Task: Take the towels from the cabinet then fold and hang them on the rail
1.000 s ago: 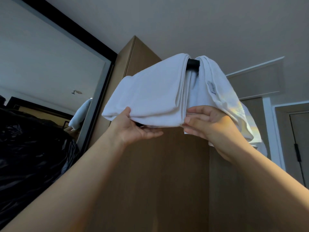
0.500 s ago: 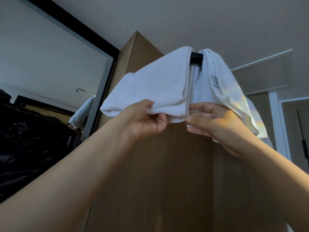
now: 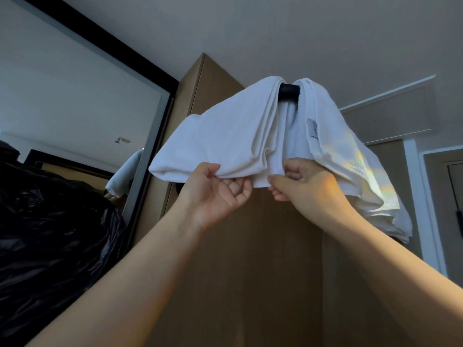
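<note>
Hanging step: I am pinching the left towel (image 3: 220,136) hem with left hand (image 3: 215,194) and right hand (image 3: 309,189), hands close together; next probably needs levelling it on the rail (image 3: 289,90).

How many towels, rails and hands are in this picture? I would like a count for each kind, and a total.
Towels: 2, left towel and right towel
Rail: 1
Hands: 2, left hand and right hand
Total: 5

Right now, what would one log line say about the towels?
step: hanging | left towel: draped over rail | left hand: grips its lower edge | right hand: pinches same edge | right towel: hung
</note>
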Motion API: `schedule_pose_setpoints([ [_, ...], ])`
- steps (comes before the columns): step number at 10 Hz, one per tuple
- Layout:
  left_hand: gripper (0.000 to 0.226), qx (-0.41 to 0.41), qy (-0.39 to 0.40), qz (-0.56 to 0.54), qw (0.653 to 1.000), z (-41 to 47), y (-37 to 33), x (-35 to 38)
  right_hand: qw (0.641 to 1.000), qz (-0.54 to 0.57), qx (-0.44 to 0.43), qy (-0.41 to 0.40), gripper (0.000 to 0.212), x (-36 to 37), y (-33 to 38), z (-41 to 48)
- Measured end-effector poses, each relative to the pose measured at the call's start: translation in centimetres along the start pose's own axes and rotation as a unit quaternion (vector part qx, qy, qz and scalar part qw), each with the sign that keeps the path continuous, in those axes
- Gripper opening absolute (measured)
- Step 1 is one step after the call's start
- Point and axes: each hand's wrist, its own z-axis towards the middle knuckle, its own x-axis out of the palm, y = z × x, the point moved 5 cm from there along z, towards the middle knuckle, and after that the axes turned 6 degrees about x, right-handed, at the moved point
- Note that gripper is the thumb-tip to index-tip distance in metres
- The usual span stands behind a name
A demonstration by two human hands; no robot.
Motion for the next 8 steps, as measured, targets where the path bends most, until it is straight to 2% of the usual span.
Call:
schedule_pose_setpoints([
  [1, 0.023, 0.0, 0.004, 0.038, 0.999, 0.4, -0.6, 0.4, 0.998, -0.05, -0.045, 0.006, 0.025, 0.4, 0.4, -1.4],
  [2, 0.02, -0.01, -0.031, 0.102, 0.994, 0.6, -0.3, 0.1, 1.0, 0.001, -0.026, 0.016, 0.011, 0.7, 0.0, -0.9],
  [3, 0.015, -0.026, -0.075, 0.157, 0.984, 0.4, 0.2, -0.5, 0.997, 0.078, 0.017, 0.023, 0.019, 1.1, -0.5, -0.5],
  [4, 0.025, -0.056, -0.107, 0.181, 0.976, 0.0, 0.2, -1.1, 0.995, 0.093, 0.017, 0.03, 0.03, 0.8, -0.6, -1.0],
  [5, 0.034, -0.051, -0.091, 0.08, 0.991, -0.3, 0.1, -0.7, 0.994, 0.087, 0.024, 0.057, 0.034, 0.5, -0.5, -1.4],
  [6, 0.018, -0.032, -0.115, 0.024, 0.993, -0.7, 0.3, -0.6, 0.994, 0.081, 0.024, 0.069, 0.031, -0.1, -0.1, -1.8],
  [7, 0.012, -0.01, -0.138, 0.038, 0.99, -0.7, 0.7, -0.5, 0.995, 0.06, 0.022, 0.073, 0.022, -1.3, 0.2, -3.0],
  [8, 0.022, 0.0, -0.156, 0.087, 0.984, -1.4, 1.1, -0.8, 0.999, -0.006, -0.005, 0.041, 0.012, -3.2, -0.1, -4.8],
])
